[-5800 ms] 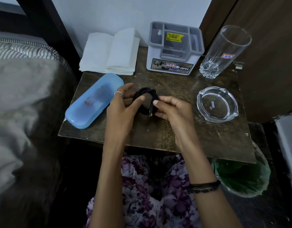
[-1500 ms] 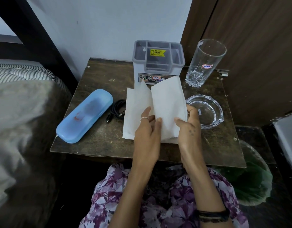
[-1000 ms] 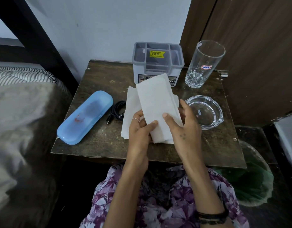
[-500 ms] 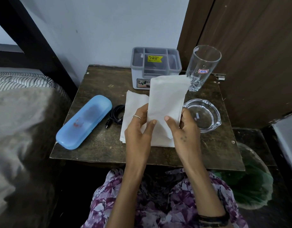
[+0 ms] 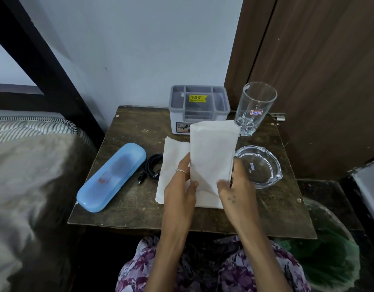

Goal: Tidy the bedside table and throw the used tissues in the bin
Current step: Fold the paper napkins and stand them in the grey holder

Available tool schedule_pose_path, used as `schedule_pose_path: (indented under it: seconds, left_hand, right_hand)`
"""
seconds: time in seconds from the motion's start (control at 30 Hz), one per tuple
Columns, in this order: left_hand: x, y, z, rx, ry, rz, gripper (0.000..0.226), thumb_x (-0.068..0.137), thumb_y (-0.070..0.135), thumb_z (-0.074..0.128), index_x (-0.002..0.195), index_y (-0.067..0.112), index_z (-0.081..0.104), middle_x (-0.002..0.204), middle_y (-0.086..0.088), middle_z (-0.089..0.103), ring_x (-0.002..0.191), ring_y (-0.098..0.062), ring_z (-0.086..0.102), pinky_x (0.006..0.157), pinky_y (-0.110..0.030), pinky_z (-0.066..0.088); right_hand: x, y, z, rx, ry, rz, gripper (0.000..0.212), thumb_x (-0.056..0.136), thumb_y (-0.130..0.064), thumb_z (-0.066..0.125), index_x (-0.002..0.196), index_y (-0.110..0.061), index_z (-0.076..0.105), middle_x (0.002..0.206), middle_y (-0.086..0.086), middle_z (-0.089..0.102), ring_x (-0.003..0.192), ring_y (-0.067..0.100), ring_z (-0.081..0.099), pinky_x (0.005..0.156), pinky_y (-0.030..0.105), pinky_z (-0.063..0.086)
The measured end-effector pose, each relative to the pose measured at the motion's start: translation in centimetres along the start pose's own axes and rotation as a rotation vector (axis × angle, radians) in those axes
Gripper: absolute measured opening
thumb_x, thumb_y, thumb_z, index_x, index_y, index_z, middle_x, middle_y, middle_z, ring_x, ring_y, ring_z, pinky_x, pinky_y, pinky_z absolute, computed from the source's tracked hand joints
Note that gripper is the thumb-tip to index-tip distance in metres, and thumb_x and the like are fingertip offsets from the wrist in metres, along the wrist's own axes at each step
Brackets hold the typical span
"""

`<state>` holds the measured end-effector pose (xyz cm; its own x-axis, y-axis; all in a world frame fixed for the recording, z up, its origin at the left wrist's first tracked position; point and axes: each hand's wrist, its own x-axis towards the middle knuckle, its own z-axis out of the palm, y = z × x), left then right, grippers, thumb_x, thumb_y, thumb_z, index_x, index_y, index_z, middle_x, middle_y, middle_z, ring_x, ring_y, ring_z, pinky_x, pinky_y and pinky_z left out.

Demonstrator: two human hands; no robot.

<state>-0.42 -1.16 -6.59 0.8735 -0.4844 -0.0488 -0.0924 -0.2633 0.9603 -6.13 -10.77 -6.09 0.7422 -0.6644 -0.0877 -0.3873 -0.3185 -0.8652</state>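
Moved: tissue [image 5: 213, 152], open like a book a second and a half back, is now folded to a narrow strip; the cable [image 5: 153, 167], earlier in both hands, lies just beside the case [image 5: 112, 178].
Left hand [image 5: 179, 186]: pinches the strip's lower left edge, thumb in front, fingers behind.
Right hand [image 5: 236, 184]: pinches the lower right edge the same way.
Tissue: upright above the stack [image 5: 171, 165], its top in front of the organiser [image 5: 198, 102] and near the glass [image 5: 253, 108].
Stack: flat on the table [image 5: 127, 131], between cable and ashtray [image 5: 260, 165].
Bin [image 5: 329, 239]: green-lined, on the floor off the table's right front corner.
Step, likely: squaring the fold.
Doing it well: match the edges, slide the thumbs down the crease, keep the top clear of the glass; if soiled (cannot tell), carry it right and down to the bin.
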Motion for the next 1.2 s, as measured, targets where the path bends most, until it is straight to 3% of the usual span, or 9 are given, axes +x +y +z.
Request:
schedule_pose_path:
  seconds: [0.1, 0.2, 0.3, 0.37, 0.5, 0.73, 0.9, 0.97, 1.2]
  left_hand:
    - [-0.1, 0.0, 0.0, 0.089, 0.002, -0.010, 0.079, 0.088, -0.005, 0.047, 0.111, 0.067, 0.024, 0.101, 0.017, 0.057, 0.092, 0.002, 0.056, 0.073, 0.002, 0.040]
    - [-0.1, 0.4, -0.1, 0.113, 0.048, 0.016, 0.078, 0.088, -0.005, 0.050, 0.112, 0.065, 0.026, 0.092, 0.023, 0.056, 0.086, 0.015, 0.054, 0.068, 0.004, 0.037]
    - [0.8, 1.4, -0.3, 0.138, 0.124, 0.097, 0.070, 0.087, -0.005, 0.054, 0.118, 0.056, 0.036, 0.087, 0.030, 0.052, 0.082, 0.025, 0.051, 0.068, 0.006, 0.036]
    - [2.0, 2.4, -0.6, 0.125, 0.181, 0.174, 0.064, 0.085, -0.006, 0.055, 0.112, 0.051, 0.045, 0.091, 0.025, 0.058, 0.088, 0.020, 0.054, 0.071, 0.004, 0.037]
    - [5.9, 4.9, -1.0, 0.159, 0.270, 0.298, 0.034, 0.088, 0.002, 0.056, 0.112, 0.027, 0.060, 0.099, 0.012, 0.063, 0.089, 0.001, 0.060, 0.074, -0.001, 0.043]
    - [12.8, 6.6, -1.4, 0.263, 0.383, 0.386, 0.034, 0.090, 0.005, 0.054, 0.119, 0.023, 0.055, 0.085, 0.012, 0.059, 0.078, -0.008, 0.058, 0.067, -0.012, 0.044]
    - [14.8, 5.2, -0.9, 0.378, 0.405, 0.377, 0.035, 0.090, 0.007, 0.053, 0.123, 0.020, 0.052, 0.104, -0.004, 0.065, 0.089, -0.015, 0.057, 0.070, -0.027, 0.046]
    - [15.4, 4.6, -0.5, 0.399, 0.388, 0.365, 0.031, 0.089, 0.005, 0.052, 0.116, 0.019, 0.054, 0.105, -0.004, 0.065, 0.093, -0.017, 0.056, 0.068, -0.025, 0.041]
    - [16.3, 3.3, -0.1, 0.466, 0.390, 0.338, 0.011, 0.084, 0.003, 0.053, 0.093, 0.009, 0.055, 0.092, -0.006, 0.063, 0.090, -0.026, 0.055, 0.073, -0.046, 0.050]
  right_hand:
    - [0.0, 0.3, 0.0, -0.031, -0.016, -0.009, 0.045, 0.089, -0.002, 0.048, 0.128, -0.020, 0.039, 0.113, 0.007, 0.061, 0.094, 0.020, 0.058, 0.073, 0.031, 0.048]
    - [-0.1, 0.4, -0.1, -0.002, 0.019, -0.045, 0.039, 0.092, -0.007, 0.051, 0.126, -0.025, 0.044, 0.112, -0.001, 0.063, 0.100, 0.015, 0.060, 0.076, 0.029, 0.051]
    - [0.7, -0.4, -0.3, 0.061, 0.076, -0.073, 0.039, 0.093, -0.018, 0.054, 0.129, -0.029, 0.047, 0.115, -0.003, 0.065, 0.104, 0.017, 0.061, 0.081, 0.040, 0.056]
    - [2.0, -1.5, -0.7, 0.095, 0.123, -0.127, 0.034, 0.093, -0.021, 0.054, 0.126, -0.030, 0.052, 0.114, -0.007, 0.066, 0.104, 0.016, 0.062, 0.083, 0.043, 0.056]
    - [5.6, -4.8, -1.7, 0.098, 0.160, -0.271, 0.029, 0.095, -0.019, 0.052, 0.122, -0.025, 0.053, 0.110, -0.012, 0.060, 0.102, 0.006, 0.058, 0.087, 0.029, 0.054]
    - [12.7, -7.7, -1.3, 0.008, 0.234, -0.403, 0.021, 0.093, -0.011, 0.054, 0.114, -0.011, 0.056, 0.114, 0.008, 0.065, 0.101, 0.023, 0.063, 0.087, 0.038, 0.055]
    - [15.0, -7.0, -0.9, -0.082, 0.291, -0.394, 0.020, 0.088, -0.010, 0.062, 0.108, -0.012, 0.061, 0.100, 0.005, 0.070, 0.090, 0.020, 0.066, 0.077, 0.034, 0.056]
    - [15.4, -6.5, -0.5, -0.097, 0.321, -0.385, 0.020, 0.086, -0.011, 0.064, 0.106, -0.011, 0.062, 0.098, 0.007, 0.071, 0.089, 0.022, 0.066, 0.076, 0.038, 0.057]
    - [16.1, -5.4, 1.2, -0.140, 0.382, -0.340, 0.011, 0.083, -0.011, 0.064, 0.093, -0.010, 0.060, 0.084, 0.007, 0.066, 0.085, 0.029, 0.059, 0.068, 0.044, 0.051]
